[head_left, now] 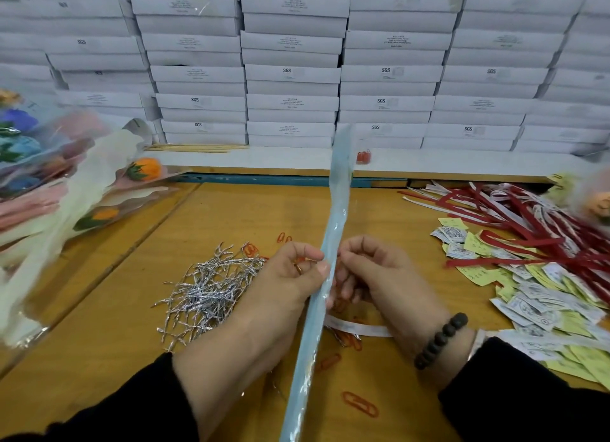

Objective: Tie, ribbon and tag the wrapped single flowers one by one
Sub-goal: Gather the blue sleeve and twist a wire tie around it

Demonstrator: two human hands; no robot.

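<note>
Both hands met at the centre of the frame around a long, narrow light-blue wrapped flower stem (330, 260), which ran from the bottom edge up toward the upper middle, tilted slightly right. The left hand (290, 276) reached in from the lower left in a black sleeve, its thumb and forefinger pinched together on the wrap's left edge. The right hand (373, 273) came from the lower right, a dark bead bracelet (440, 341) on its wrist — its fingers curled inward against the wrap's right side, though what they held there could not be told.

On the wooden table (132, 309), a heap of silver twist ties (208, 290) lay just left of the left hand. Red ribbons (528, 230) and a spread of yellow and white tags (544, 296) filled the right of the frame. More wrapped flowers (66, 184) were piled at the left edge — orange paper clips (359, 403) lay scattered near the hands. Stacked white boxes (293, 75) filled the background.
</note>
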